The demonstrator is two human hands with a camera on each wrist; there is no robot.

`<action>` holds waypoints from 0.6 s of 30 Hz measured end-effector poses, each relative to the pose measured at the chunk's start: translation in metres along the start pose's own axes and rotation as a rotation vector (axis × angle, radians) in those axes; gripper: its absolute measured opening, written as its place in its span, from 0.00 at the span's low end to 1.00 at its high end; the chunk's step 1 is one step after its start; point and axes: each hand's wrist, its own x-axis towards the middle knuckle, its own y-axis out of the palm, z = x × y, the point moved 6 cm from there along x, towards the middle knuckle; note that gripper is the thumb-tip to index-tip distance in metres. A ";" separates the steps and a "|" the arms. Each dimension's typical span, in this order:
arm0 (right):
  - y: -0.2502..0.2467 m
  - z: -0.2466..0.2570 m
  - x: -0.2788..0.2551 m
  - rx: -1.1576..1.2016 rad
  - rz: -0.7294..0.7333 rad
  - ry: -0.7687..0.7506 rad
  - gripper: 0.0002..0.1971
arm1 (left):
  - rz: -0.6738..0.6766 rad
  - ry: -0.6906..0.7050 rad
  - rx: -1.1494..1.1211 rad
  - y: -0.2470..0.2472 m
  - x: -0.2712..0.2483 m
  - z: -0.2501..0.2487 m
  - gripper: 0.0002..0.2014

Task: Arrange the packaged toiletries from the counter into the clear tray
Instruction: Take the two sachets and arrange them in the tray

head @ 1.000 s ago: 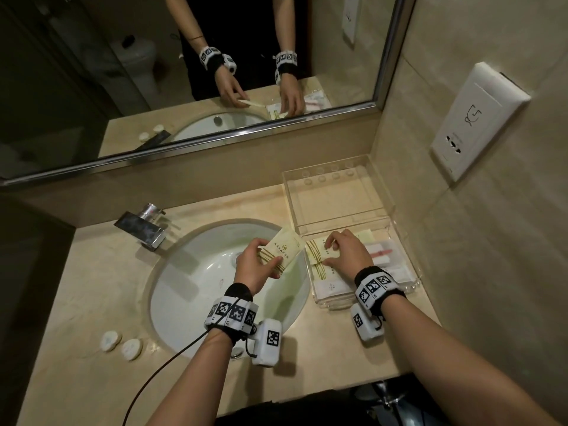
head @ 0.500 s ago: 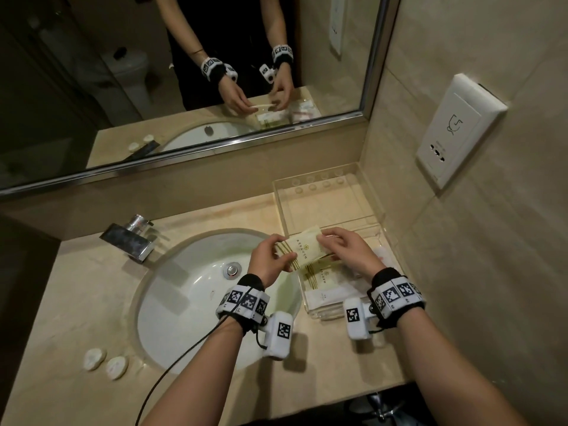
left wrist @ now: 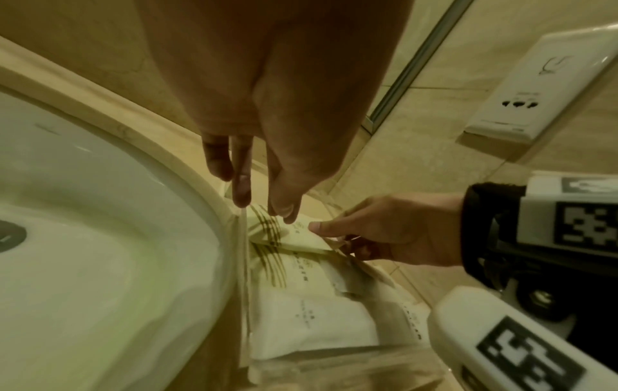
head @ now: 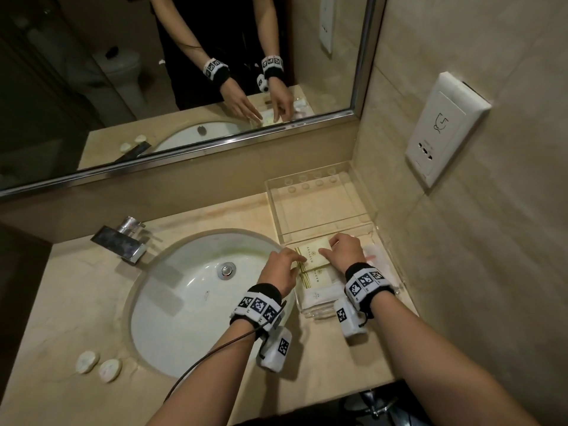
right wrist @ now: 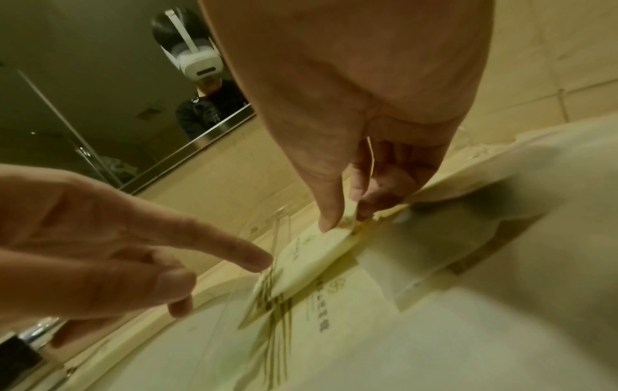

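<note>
Right hand point(head: 344, 252) pinching cream striped paper packet point(head: 313, 255) inside clear acrylic tray point(head: 381, 238), left hand point(head: 281, 269) fingers extended, touching packet's sink-side edge.

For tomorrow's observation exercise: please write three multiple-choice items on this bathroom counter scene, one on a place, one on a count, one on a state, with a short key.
1. Where does the clear tray stand?
A. On the counter right of the sink
B. Inside the sink
C. On the floor

2. How many small round white soaps lie at the counter's left front?
A. One
B. Two
C. Four

3. What is the right hand doing?
A. Hanging idle
B. Turning the faucet
C. Pinching a cream packet over the tray

Key: 1 A, the tray sits beside the sink by the wall; 2 B, two discs lie side by side; 3 C, thumb and fingers pinch the packet's edge.
</note>
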 end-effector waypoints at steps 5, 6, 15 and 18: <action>0.004 0.003 -0.004 -0.079 -0.013 0.015 0.21 | 0.098 0.006 0.183 0.012 -0.001 0.006 0.18; 0.005 0.004 -0.005 -0.088 -0.021 0.013 0.22 | 0.120 -0.001 0.198 0.013 -0.002 0.008 0.18; -0.002 0.010 -0.015 -0.002 -0.098 -0.054 0.20 | 0.049 -0.045 -0.005 -0.007 -0.009 0.020 0.14; 0.003 0.028 -0.022 0.106 -0.039 -0.079 0.14 | 0.003 -0.106 -0.164 -0.030 -0.021 0.038 0.11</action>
